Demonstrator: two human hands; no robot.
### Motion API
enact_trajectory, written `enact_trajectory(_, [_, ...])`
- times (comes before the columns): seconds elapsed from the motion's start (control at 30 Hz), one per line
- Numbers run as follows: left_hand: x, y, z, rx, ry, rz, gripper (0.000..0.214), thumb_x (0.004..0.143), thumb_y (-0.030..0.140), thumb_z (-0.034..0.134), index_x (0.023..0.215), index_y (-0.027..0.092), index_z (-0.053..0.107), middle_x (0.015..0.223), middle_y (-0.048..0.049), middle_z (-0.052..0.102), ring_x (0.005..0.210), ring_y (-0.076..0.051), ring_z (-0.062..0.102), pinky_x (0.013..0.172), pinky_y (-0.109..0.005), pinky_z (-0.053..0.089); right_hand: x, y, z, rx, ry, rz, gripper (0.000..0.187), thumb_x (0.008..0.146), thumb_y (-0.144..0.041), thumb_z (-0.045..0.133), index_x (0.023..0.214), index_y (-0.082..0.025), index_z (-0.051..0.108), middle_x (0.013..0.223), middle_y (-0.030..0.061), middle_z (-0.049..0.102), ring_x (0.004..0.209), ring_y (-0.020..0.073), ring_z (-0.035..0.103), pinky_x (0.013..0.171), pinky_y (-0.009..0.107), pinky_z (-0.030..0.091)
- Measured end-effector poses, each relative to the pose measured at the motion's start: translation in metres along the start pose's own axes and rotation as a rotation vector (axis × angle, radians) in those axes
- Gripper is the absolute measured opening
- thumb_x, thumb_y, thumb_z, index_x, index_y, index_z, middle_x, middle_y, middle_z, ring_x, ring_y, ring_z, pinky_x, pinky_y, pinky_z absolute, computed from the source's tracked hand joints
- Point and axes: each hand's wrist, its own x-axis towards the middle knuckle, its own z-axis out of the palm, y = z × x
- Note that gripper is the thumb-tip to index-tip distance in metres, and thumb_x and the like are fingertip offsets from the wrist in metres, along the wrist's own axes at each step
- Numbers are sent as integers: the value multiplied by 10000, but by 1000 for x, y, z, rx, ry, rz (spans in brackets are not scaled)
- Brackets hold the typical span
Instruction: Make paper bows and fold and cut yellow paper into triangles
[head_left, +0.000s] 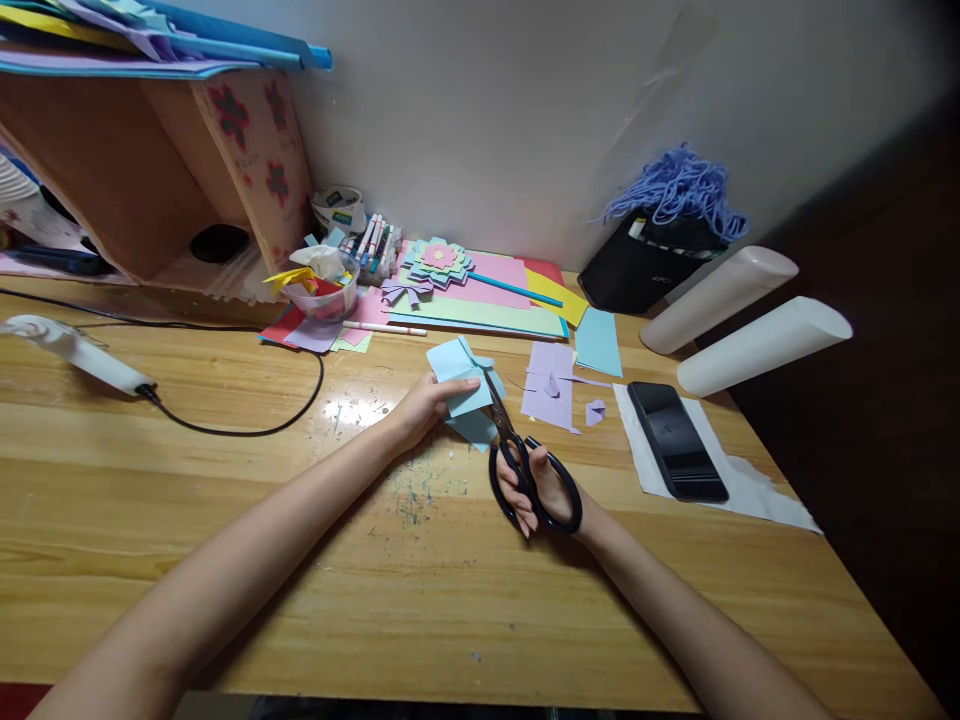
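Observation:
My left hand (424, 405) pinches a piece of light blue paper (470, 398) above the middle of the table, thumb on top. My right hand (529, 490) has its fingers through the black handles of a pair of scissors (504, 420). The blades reach up to the paper's right side, where a narrow strip curls away near the upper edge. Below the held piece lies another light blue scrap (474, 430). Just right of the blades is a sheet of purple paper (550, 385) with small purple offcuts on and beside it.
A black phone (679, 440) rests on white tissue at the right, near two white cylinders (765, 345). At the back stand a layered paper flower (437, 262), coloured sheets, markers, a tub of scraps (322, 290) and a black bag (637, 265). A black cable (247, 432) crosses the left side.

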Motion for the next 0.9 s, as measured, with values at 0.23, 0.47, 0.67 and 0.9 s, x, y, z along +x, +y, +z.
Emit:
enact_trajectory(0.23, [-1, 1, -2, -9, -7, -5, 357, 704, 295, 680, 1027, 143, 661, 936, -92, 687, 794, -174, 623, 760, -303, 469, -2, 1, -4, -55, 11, 1, 640, 593, -820, 441, 659, -185, 398, 415, -95, 420, 259, 57, 416, 276, 171, 404])
enact_trajectory(0.47, [0, 0, 2, -5, 70, 29, 254, 687, 342, 701, 819, 128, 665, 822, -42, 660, 732, -125, 586, 718, -255, 459, -1, 2, -3, -73, 47, -11, 652, 587, -833, 420, 664, -185, 405, 411, -96, 401, 250, 58, 390, 263, 178, 392])
enact_trajectory(0.67, [3, 0, 3, 56, 231, 107, 303, 640, 406, 720, 754, 143, 622, 745, -10, 630, 653, -103, 558, 644, -228, 452, -9, -11, 5, -11, -63, 29, 737, 523, -889, 337, 683, -177, 437, 447, -70, 445, 298, 67, 428, 342, 223, 455])
enact_trajectory(0.9, [-7, 25, 4, 79, 99, 39, 331, 595, 339, 750, 826, 130, 638, 777, -36, 646, 666, -124, 568, 662, -248, 455, -7, -38, -7, -17, 299, -267, 620, 625, -807, 452, 637, -187, 452, 453, -47, 465, 332, 87, 452, 399, 253, 474])
